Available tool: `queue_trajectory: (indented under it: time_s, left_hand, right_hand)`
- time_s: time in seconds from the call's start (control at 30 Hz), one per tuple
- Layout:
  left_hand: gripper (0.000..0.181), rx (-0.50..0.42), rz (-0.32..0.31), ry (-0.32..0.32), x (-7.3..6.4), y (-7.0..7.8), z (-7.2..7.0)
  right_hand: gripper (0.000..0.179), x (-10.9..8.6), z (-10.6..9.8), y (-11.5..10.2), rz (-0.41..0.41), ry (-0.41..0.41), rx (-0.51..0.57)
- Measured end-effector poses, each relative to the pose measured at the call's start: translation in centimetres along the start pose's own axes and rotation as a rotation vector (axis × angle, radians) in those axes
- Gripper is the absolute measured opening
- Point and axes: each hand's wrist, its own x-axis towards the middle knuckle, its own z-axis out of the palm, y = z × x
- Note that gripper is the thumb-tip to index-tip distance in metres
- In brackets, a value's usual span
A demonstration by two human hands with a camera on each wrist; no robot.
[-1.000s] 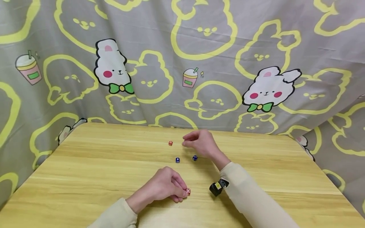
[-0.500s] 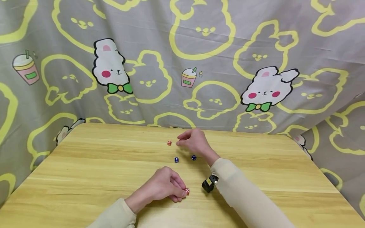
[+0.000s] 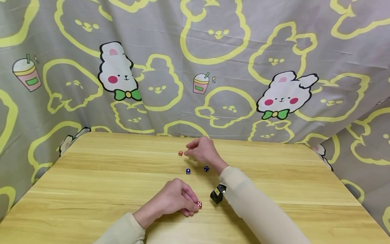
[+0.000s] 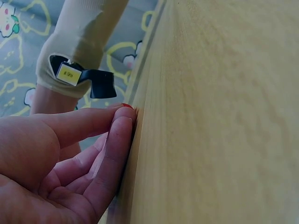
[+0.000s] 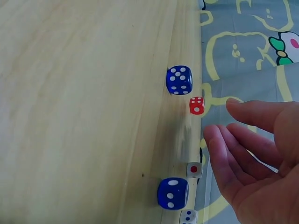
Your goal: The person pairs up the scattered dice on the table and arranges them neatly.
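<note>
Pinching nr red die (image 3: 199, 205) (wht pips) betw. thumb & fingers of L hand (image 3: 176, 199), low on wood tbl (image 3: 91, 186), well back fr. far edge, approx. midway betw. L & R edges. Showing only a red sliver of that die past fingertips in L-wrist view. Holding R hand (image 3: 201, 152) open nr middle of far edge, parting thumb fr. fingers; gripping no die per R-wrist view. Aiming fingertips at far red die (image 3: 180, 153), just beside, leaving a small gap. Locating that die nr far edge, slightly L of midpt betw. far-L & far-R corners. Bearing also on tbl: 1st blue die (image 3: 188, 171), farther fr. far edge than far red die; 2nd blue die (image 3: 206, 168), to R of 1st, just below R hand as seen fr. head cam. Adding, per R-wrist view, red-pip wht die (image 5: 194, 169) & dark-pip wht die (image 5: 188, 216), latter partly cut by frame, both beyond 2nd blue die, twd far edge. Wearing beige sleeves (image 3: 259, 210), w/ blk wrist cam (image 3: 217, 194) at R cuff. Backing far edge w/ grey curtain (image 3: 164, 30), displaying yellow outlines, wht bunnies, drink cups.
</note>
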Motion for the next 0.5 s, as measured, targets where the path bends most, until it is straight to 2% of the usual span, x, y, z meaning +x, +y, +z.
queue_trajectory:
  time_s: [0.5]
  left_hand:
    - [0.011,0.000,0.004,0.005,0.0,-0.2,-0.1]
  right_hand:
    - [0.023,0.6,1.2,-0.1,0.030,-0.024,-0.012]
